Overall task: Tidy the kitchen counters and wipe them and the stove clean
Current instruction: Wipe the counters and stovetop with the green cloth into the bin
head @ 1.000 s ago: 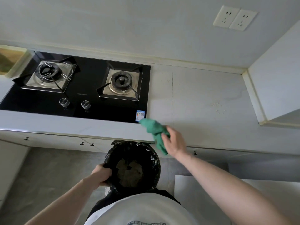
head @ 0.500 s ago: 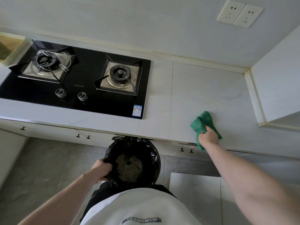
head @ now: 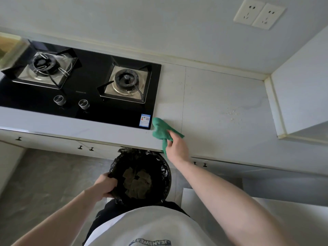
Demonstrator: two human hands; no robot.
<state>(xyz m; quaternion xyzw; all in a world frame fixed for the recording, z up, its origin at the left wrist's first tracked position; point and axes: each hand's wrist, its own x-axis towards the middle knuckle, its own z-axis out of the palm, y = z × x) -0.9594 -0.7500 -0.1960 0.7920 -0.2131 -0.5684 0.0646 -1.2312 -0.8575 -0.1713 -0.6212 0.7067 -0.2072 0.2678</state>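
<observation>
Your right hand [head: 176, 148] grips the green cloth [head: 162, 130] — fingers curled round its bunched lower end, at the counter's front edge. The cloth's long axis runs from about 5 o'clock at your hand up to 11 o'clock, its free end pointing at the near right corner of the black gas hob [head: 92, 87], just beside the blue energy label [head: 145, 120]. Whether the cloth tip touches the hob glass, can't tell. A strip of cloth hangs down past the counter lip under your hand.

Right arm is stretched forward from 4 o'clock, wrist over the counter edge, back of hand up.

Your left hand [head: 106, 185] grips the rim of the black-lined bin [head: 142, 176] at its 9 o'clock side, fingers curled over the bag edge, thumb outside. Bin sits below the counter edge, right under the cloth hand, with crumpled brownish paper scraps [head: 136, 182] at the bottom.

The white counter [head: 221, 96] carries a scatter of pale crumbs [head: 232, 113] at 3 o'clock from the cloth — well apart from it, near the side wall panel. Two burners on the hob, the left one with a wire trivet [head: 48, 63]; two knobs [head: 71, 102] in front. Double wall socket [head: 259, 13] at 1 o'clock.
</observation>
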